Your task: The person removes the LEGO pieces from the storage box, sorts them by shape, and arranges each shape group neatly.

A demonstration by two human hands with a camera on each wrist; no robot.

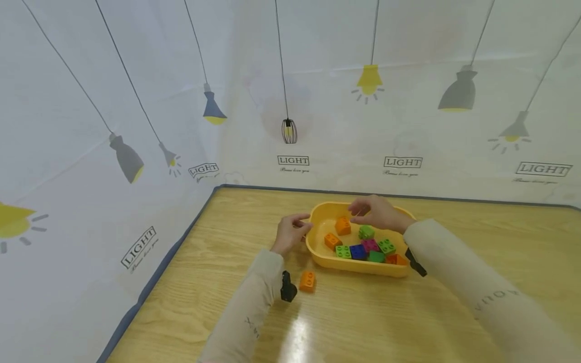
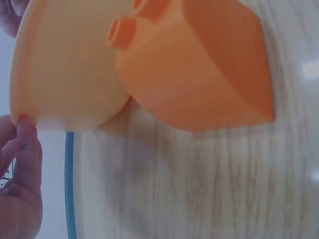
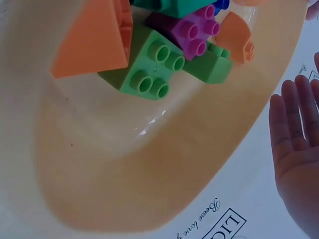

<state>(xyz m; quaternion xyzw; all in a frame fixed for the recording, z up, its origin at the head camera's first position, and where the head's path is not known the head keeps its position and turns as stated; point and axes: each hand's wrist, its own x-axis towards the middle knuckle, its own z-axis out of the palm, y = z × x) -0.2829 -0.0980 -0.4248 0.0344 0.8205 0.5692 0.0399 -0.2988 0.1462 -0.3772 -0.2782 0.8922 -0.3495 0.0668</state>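
A yellow plastic tub holds several building blocks, among them a pink block, a blue block and a light green block. My left hand pinches the tub's left rim, its fingertips right at the edge in the left wrist view. Over the far side of the tub is my right hand, its fingers fairly straight in the right wrist view and nothing held. An orange block lies on the table outside the tub, near my left wrist.
The wooden table has a dark edge along its back and left. White sheets printed with lamps rise behind it and on the left. Each wrist carries a black camera mount.
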